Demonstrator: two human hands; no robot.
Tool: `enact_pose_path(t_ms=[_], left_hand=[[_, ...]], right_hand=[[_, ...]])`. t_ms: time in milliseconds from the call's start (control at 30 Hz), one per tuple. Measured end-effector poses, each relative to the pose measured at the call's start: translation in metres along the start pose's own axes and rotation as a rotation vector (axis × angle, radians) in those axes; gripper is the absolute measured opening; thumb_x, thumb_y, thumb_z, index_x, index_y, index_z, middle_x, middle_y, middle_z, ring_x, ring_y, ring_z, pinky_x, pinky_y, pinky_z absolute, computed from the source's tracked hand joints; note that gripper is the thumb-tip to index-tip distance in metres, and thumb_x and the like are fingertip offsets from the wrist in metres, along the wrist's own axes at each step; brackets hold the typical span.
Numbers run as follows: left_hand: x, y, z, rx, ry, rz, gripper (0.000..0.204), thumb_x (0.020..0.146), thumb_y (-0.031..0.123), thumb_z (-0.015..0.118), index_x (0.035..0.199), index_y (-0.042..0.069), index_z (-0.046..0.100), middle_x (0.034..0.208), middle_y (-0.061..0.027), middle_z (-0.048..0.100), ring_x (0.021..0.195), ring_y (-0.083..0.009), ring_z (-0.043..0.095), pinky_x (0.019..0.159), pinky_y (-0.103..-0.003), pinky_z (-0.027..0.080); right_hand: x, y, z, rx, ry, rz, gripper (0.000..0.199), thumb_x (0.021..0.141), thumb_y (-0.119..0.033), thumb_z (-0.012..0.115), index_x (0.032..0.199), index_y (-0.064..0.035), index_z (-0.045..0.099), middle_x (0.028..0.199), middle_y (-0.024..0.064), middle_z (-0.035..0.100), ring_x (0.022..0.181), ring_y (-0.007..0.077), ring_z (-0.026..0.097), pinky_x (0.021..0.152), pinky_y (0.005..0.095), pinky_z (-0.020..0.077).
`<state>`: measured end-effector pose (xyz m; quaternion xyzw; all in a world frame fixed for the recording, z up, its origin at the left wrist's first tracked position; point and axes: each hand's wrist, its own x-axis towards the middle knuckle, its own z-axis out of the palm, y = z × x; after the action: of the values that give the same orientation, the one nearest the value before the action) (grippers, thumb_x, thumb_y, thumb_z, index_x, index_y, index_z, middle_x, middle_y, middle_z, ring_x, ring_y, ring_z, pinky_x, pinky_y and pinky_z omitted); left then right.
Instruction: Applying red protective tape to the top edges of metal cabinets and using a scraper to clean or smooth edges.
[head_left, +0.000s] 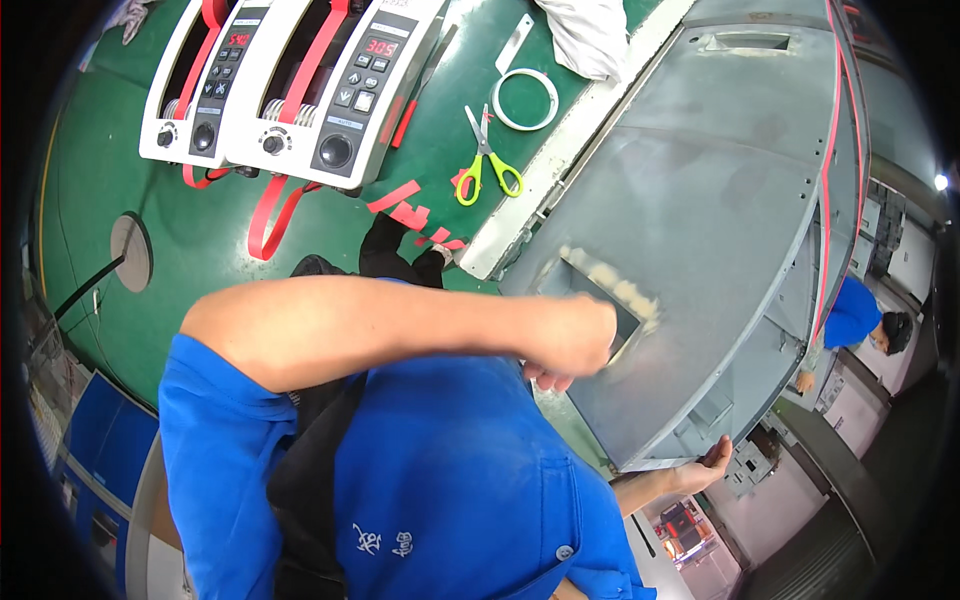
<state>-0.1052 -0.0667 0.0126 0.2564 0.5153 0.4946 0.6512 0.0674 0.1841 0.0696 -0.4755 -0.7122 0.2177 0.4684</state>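
Observation:
A large grey sheet-metal housing (720,190) with a curved edge fills the right half of the head view. Over its rectangular cutout (627,318), whose rim carries rough tan patches, is my left hand (572,340). The fingers are curled in; whatever they may hold is hidden. My left arm crosses the view in front of my blue shirt. Against the housing's near lower corner rests my right hand (700,468), palm turned up and fingers stretched out along the edge.
On the green table stand two white tape dispensers (345,95) with red tape. Yellow-green scissors (485,165), a white ring (525,98), a red-handled knife (408,120) and red tape scraps (408,208) lie nearby. A co-worker in blue (855,315) is at the far right.

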Motion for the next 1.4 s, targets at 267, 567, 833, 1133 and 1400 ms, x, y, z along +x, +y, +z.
enact_pose_path(t_ms=[267,567,833,1133,1400], left_hand=[[0.004,0.003,-0.01,-0.007,-0.008,0.012,0.027,0.082,0.012,0.034,0.082,-0.006,0.054,0.057,-0.0122,0.058,0.039,-0.0189,0.053,0.038,-0.031,0.044],[-0.001,0.015,-0.015,0.027,0.015,-0.032,0.026,0.077,0.008,0.035,0.067,-0.008,0.053,0.055,-0.0157,0.058,0.04,-0.0227,0.053,0.042,-0.034,0.046],[0.002,0.016,-0.01,0.018,-0.074,-0.101,0.021,0.066,0.0,0.04,0.062,-0.01,0.058,0.057,-0.0198,0.059,0.042,-0.0239,0.057,0.043,-0.033,0.047],[0.003,0.018,-0.008,0.129,-0.118,-0.027,0.021,0.067,0.001,0.043,0.058,-0.007,0.059,0.057,-0.0158,0.061,0.046,-0.022,0.06,0.045,-0.033,0.05],[0.003,0.043,-0.016,0.115,0.037,-0.249,0.021,0.07,0.0,0.045,0.059,-0.002,0.063,0.06,-0.0146,0.063,0.048,-0.0225,0.061,0.046,-0.032,0.05]], right_hand=[[0.008,0.011,-0.006,0.005,-0.011,-0.018,0.032,0.087,-0.013,0.035,0.098,0.0062,0.058,0.098,0.0127,0.06,0.097,0.0212,0.055,0.09,0.0298,0.0416],[0.013,0.019,-0.009,-0.001,-0.019,-0.045,0.031,0.087,-0.012,0.035,0.097,0.0067,0.058,0.097,0.0126,0.06,0.096,0.0216,0.056,0.088,0.0296,0.0424],[0.003,0.003,-0.003,0.029,0.013,0.049,0.032,0.087,-0.014,0.037,0.097,0.0062,0.059,0.098,0.0119,0.06,0.097,0.0207,0.055,0.088,0.0299,0.0422],[-0.001,-0.002,-0.001,-0.016,0.013,0.081,0.035,0.088,-0.015,0.032,0.103,0.0046,0.057,0.104,0.0119,0.06,0.101,0.0201,0.055,0.091,0.0286,0.0402],[0.0,0.002,-0.002,-0.029,0.006,0.03,0.034,0.087,-0.015,0.035,0.1,0.0067,0.057,0.1,0.0129,0.059,0.1,0.0217,0.053,0.091,0.0309,0.0405]])
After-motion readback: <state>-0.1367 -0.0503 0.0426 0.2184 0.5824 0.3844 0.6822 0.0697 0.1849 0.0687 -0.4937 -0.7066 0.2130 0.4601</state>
